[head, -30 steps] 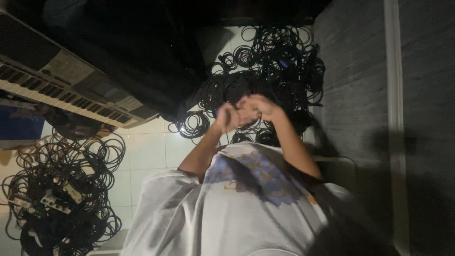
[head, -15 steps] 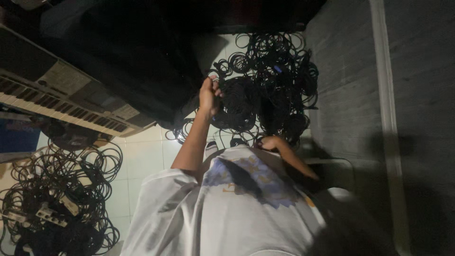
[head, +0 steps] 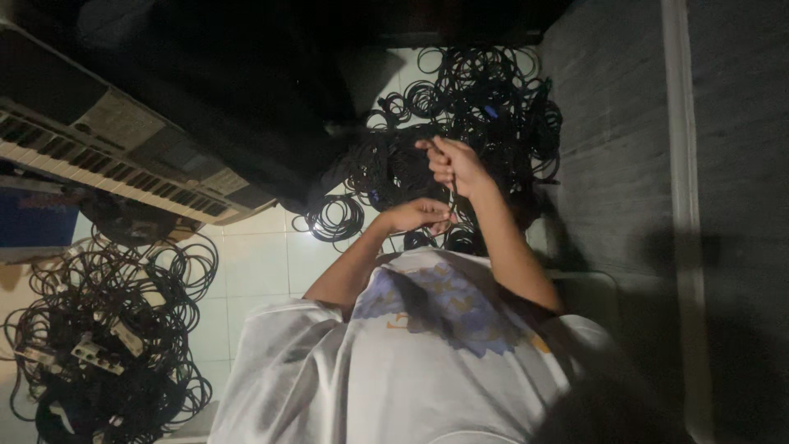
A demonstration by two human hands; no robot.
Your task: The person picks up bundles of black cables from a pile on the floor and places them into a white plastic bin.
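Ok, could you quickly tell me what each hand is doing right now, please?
Left hand: closed on the thin black cable.
Right hand: closed on the same cable, farther along.

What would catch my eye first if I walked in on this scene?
Most likely the big heap of tangled black cables on the pale tiled floor, straight ahead of the person. Both hands are raised over it: the left hand and the right hand pinch a thin black cable between them. To the left, an electronic keyboard runs slantwise, with a second cable pile below it.
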